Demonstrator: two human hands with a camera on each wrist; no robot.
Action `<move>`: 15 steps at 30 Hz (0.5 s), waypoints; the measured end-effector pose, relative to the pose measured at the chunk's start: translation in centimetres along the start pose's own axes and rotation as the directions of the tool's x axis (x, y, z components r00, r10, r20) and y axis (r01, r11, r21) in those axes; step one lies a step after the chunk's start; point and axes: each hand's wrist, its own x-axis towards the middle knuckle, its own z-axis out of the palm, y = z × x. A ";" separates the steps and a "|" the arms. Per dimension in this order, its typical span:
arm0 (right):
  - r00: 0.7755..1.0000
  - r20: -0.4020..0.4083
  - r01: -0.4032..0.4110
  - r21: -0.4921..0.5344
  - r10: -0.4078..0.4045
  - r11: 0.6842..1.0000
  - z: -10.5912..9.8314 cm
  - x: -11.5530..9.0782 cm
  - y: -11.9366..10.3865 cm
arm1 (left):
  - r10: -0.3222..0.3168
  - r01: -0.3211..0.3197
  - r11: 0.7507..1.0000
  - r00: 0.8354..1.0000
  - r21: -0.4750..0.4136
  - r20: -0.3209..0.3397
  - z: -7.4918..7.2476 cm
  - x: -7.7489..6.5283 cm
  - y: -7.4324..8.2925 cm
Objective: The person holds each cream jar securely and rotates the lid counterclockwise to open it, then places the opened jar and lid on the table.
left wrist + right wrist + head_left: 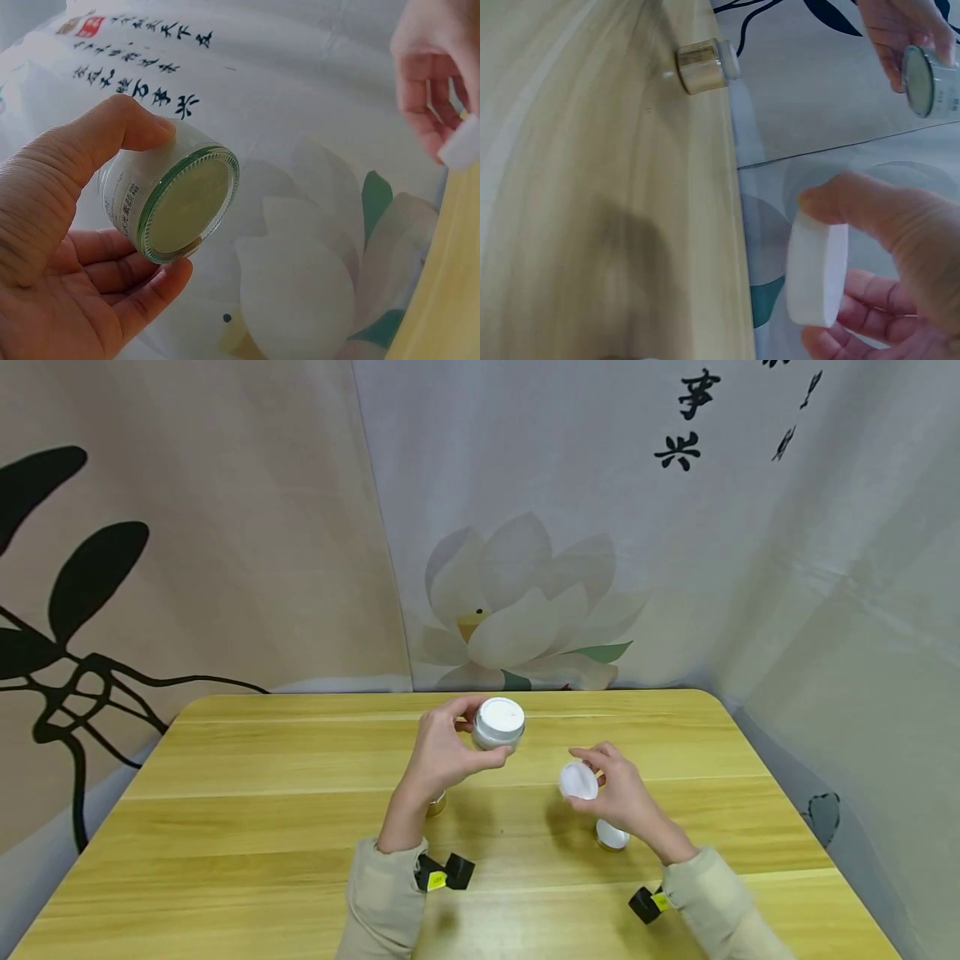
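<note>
My left hand (442, 747) grips a glass cream jar (498, 727) above the table, thumb on one side and fingers on the other. The jar's white top tilts toward the head camera. In the left wrist view its greenish glass bottom and printed label show. To the right, my right hand (622, 789) pinches a round white lid (578, 781) between thumb and fingers, also in the air and apart from the jar. Edge-on, the white lid (816, 270) looks shallow in the right wrist view.
A gold jar with a whitish top (700, 67) stands on the wooden table (262, 827), mostly hidden behind my left wrist in the head view. Below my right hand lies a small round white piece with a gold rim (612, 835). A printed curtain (525, 460) hangs behind the table.
</note>
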 end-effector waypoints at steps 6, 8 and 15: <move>0.998 0.063 -0.002 -0.022 0.003 1.000 1.5 -0.3 0.6 | -0.010 0.010 1.000 1.000 0.008 0.002 0.1 0.0 0.0; 0.997 0.081 -0.006 -0.030 0.008 1.000 2.0 -0.3 0.8 | -0.016 0.016 1.000 1.000 0.011 0.003 0.1 0.0 0.1; 0.989 0.143 -0.028 -0.048 0.034 0.998 3.0 -0.5 1.3 | -0.023 0.023 1.000 1.000 0.009 0.004 0.1 0.0 0.1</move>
